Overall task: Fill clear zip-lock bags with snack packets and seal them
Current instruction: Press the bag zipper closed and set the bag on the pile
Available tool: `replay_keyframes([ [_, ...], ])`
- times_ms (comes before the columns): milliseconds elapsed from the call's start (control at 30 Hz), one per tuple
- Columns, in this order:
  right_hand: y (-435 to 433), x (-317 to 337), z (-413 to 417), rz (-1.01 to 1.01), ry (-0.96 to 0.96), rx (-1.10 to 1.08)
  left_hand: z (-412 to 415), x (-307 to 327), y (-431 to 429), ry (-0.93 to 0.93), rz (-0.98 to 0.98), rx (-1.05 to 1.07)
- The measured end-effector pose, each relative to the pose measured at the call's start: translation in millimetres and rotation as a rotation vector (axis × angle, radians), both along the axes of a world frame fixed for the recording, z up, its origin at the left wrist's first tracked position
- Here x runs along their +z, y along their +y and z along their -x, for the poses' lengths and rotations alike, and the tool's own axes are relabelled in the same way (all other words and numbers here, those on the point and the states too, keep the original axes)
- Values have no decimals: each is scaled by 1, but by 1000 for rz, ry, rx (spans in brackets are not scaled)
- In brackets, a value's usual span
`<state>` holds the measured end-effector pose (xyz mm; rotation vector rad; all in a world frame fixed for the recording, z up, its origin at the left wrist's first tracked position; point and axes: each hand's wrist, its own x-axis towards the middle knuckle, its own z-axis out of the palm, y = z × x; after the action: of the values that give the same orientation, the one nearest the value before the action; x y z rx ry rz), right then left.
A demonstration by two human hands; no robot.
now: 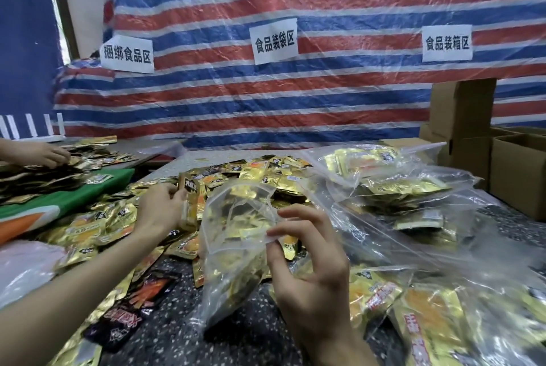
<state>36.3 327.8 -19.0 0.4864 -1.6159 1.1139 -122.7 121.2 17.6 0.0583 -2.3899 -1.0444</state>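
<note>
Speckled table [245, 339], striped tarp [295, 105] behind. Right hand [307, 265] pinches rim of zip-lock bag [233, 262], mouth open toward upper left. Left hand [161, 209] grips snack packets [191, 203], stack upright, just beside mouth on its left.

The left hand [161, 207] reaches out with its fingers curled round packets [191, 203]. The right hand [307, 265] pinches a bag [233, 247] rim between thumb and first finger, other fingers spread.

Left grip [161, 209], right grip [307, 262] — both bare; forearms [74, 285] bare up to frame edge.
</note>
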Motion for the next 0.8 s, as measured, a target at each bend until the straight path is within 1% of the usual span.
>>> replay_keyframes([
  [100,2,-2,2,7,-14,-18,-25,20,-7,48,-245,-86],
  [200,1,-2,0,6,-27,0,-59,43,-9,39,-556,-254],
  [267,1,-2,0,3,-27,-5,-85,56,-7,37,-672,-360],
  [300,1,-2,0,5,-28,-5,-96,62,-6,46,-688,-400],
  [433,1,-2,-1,12,-46,19,-130,79,4,108,-671,-514],
  [533,0,-2,-1,16,-45,20,-149,88,12,174,-610,-580],
  [600,1,-2,-1,10,-44,22,-157,89,16,226,-540,-566],
  [700,2,-3,-1,-8,-49,25,-165,83,23,254,-410,-526],
  [800,3,-4,1,-35,-65,17,-173,77,31,275,-373,-531],
])
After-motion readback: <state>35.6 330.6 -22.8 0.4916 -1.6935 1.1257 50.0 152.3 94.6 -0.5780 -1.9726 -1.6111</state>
